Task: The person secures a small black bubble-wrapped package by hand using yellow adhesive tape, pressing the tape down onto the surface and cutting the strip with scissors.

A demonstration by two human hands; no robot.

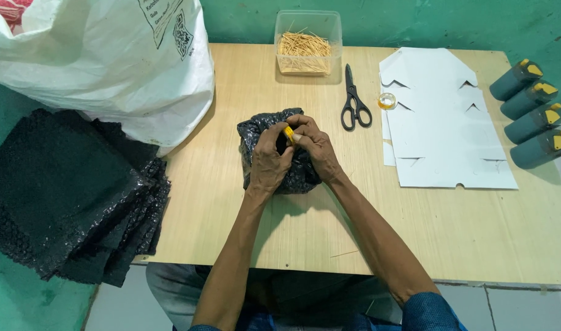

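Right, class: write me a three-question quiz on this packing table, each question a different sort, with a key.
1. True or false: both hands, the left hand and the right hand, rest on the black bubble-wrap bundle.
2. What lies between the scissors and the white cardboard sheets? A) a roll of clear tape B) a pen C) a knife
3. Fill in: the clear plastic box at the table's far edge holds thin ____ sticks.

Key: 1 true. 2 A, the roll of clear tape. 3 wooden.
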